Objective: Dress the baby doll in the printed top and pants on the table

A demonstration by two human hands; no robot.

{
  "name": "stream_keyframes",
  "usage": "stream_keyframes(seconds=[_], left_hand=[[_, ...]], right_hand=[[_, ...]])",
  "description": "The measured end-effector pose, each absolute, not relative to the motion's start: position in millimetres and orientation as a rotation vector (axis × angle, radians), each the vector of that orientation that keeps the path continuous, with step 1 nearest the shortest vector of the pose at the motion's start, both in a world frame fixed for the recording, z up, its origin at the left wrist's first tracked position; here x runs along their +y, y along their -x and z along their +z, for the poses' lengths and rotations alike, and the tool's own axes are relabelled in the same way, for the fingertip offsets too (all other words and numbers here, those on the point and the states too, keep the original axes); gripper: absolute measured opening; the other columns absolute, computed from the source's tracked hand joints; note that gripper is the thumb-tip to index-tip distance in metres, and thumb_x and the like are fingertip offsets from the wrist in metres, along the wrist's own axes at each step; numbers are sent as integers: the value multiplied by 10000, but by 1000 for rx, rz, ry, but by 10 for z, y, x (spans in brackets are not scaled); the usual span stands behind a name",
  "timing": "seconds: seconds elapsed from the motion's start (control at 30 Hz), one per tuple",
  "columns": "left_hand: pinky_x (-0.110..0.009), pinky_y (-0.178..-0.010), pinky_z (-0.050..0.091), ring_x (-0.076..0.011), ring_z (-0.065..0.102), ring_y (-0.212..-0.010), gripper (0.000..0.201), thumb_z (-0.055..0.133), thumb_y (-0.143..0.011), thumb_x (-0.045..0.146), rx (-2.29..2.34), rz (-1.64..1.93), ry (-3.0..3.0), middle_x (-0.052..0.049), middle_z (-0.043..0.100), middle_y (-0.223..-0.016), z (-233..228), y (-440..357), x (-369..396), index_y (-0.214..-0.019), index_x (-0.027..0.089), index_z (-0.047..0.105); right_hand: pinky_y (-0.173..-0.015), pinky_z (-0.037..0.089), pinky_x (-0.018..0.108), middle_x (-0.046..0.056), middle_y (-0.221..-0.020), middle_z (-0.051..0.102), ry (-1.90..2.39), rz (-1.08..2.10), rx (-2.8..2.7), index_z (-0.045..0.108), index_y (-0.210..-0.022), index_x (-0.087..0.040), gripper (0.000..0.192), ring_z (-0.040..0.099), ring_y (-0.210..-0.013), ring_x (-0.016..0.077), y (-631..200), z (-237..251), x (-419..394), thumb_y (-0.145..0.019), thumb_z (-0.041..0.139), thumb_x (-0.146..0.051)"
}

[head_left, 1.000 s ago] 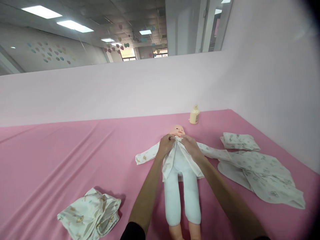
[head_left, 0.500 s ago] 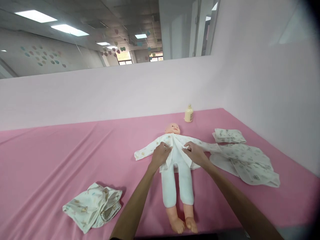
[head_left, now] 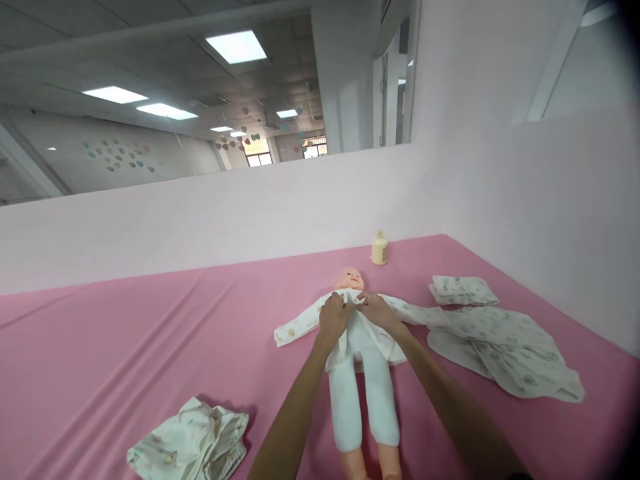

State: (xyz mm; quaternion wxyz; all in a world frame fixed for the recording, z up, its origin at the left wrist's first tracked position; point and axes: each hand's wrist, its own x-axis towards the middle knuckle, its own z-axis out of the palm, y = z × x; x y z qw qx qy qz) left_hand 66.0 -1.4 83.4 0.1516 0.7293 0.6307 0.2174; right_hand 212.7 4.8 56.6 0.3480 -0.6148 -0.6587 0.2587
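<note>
A baby doll [head_left: 346, 413] lies on its back on the pink sheet, head away from me, with a white cloth body and legs. It wears a white printed baby jacket [head_left: 305, 323], sleeves spread out to both sides and the front parted over the belly. Near the doll's neck, my left hand [head_left: 334, 316] is closed on one front edge of the jacket. Close beside it, my right hand [head_left: 376, 311] pinches the opposite front edge. The fingertips almost meet over the chest and partly hide the cloth there.
On the pink sheet [head_left: 150, 333], a crumpled printed cloth [head_left: 193, 443] lies at front left. A folded cloth [head_left: 465, 291] and a spread printed garment [head_left: 515, 350] lie to the right, by the doll's sleeve. A cream bottle [head_left: 379, 249] stands near the back wall [head_left: 225, 220].
Both hands have moved up toward the doll's neck and closer together, drawing the jacket's front edges inward. The view has tilted upward, so the doll's feet are now mostly cut off.
</note>
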Motion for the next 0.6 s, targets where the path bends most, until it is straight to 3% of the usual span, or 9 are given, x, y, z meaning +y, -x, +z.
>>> stream_keyframes(seconds=[0.13,0.33,0.43,0.6], left_hand=[[-307,-723,365,-263,613,-924,170,458,-816,144,1844,616,-2098,-104,644,-928,879,-560,63,-982,180,453],[-325,-781,385,-283,609,-987,87,445,-856,161,1900,601,-2036,-155,650,-1000,824,-434,216,-901,170,519],[-328,-797,394,-272,610,-985,111,442,-872,188,1875,680,-2014,-133,665,-970,808,-402,262,-824,181,542],[-294,-781,419,-218,618,-964,198,425,-865,180,1776,899,-1933,-85,684,-984,843,-423,261,-975,181,589]], right_hand=[[-727,403,271,54,-951,695,1575,604,-1756,645,-925,-175,210,612,-877,189,-2153,636,109,-797,481,-148],[-634,336,264,30,-778,655,1569,520,-1803,595,-773,-181,172,559,-720,168,-2185,766,58,-803,442,-109],[-604,318,260,18,-739,629,1573,482,-1786,572,-756,-190,160,534,-683,161,-2196,794,39,-802,438,-117],[-585,329,251,5,-704,607,1589,409,-1741,547,-709,-200,154,529,-663,153,-2192,799,48,-791,438,-129]])
